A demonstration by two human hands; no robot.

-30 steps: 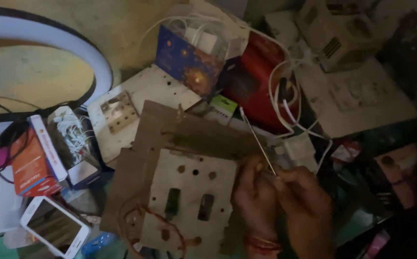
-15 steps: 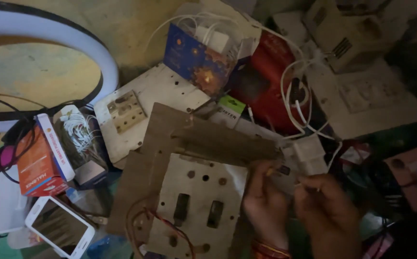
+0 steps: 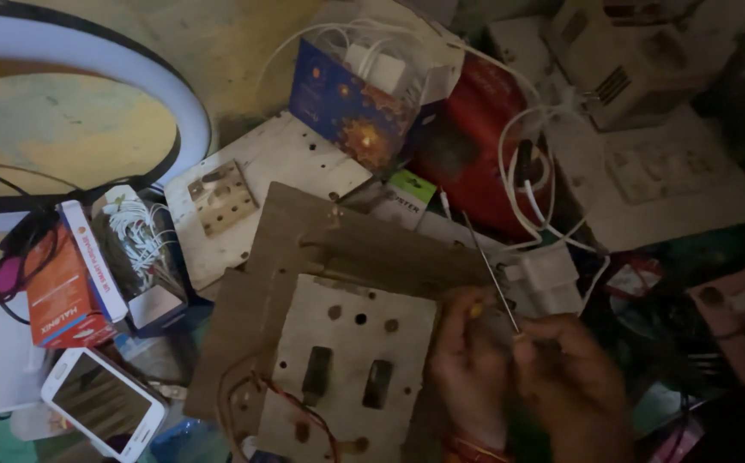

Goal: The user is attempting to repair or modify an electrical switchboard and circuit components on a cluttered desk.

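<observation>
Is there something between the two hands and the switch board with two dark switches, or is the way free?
Nothing visible stands between. The left hand rests at the right edge of the switch board; the right hand, beside it, holds a thin metal rod pointing up, away from the board.

Half a second ago the thin metal rod (image 3: 491, 273) was out of sight between the hands; now it shows again, slanting up and away from the right hand (image 3: 571, 377), much as a second ago. The right hand has risen to meet the left hand (image 3: 468, 364) at the right edge of the switch board (image 3: 346, 364); before, they were slightly apart. The white phone (image 3: 102, 403) sits a little higher in view.
</observation>
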